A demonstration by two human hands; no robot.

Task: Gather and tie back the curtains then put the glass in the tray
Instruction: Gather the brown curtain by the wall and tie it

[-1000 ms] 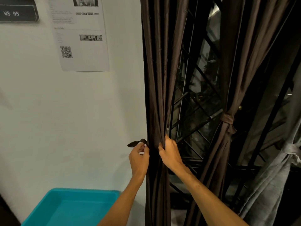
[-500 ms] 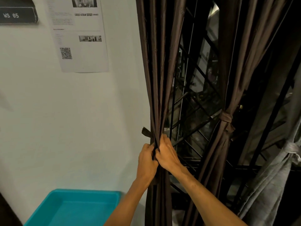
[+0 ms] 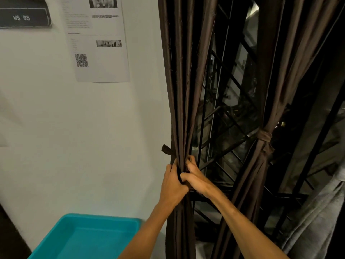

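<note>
The dark brown pleated fabric curtain (image 3: 179, 90) hangs with its long axis vertical, against the right edge of the white wall (image 3: 93, 146), and is drawn in to a narrow waist where both hands meet. The left hand (image 3: 172, 186) wraps the bundle from the wall side, its fingers curled round the folds. The right hand (image 3: 198, 179) closes on the same waist from the window side, its fingers pinching into the front folds; whether it also holds part of the tie cannot be told. The short dark brown tie-back strap end (image 3: 166, 149) projects up and to the left of the bundle, just above the left hand and on its side of the curtain, so the left hand is the nearer one to take it. The step in hand appears to be cinching the tie round this waist. To the right, the second dark brown curtain (image 3: 270, 90) is already bound by a knotted brown band (image 3: 263, 136) in front of the black window grille (image 3: 229, 128). The teal plastic tray (image 3: 102, 217) lies near and to the lower left, well apart from both hands. The glass is not in view.
</note>
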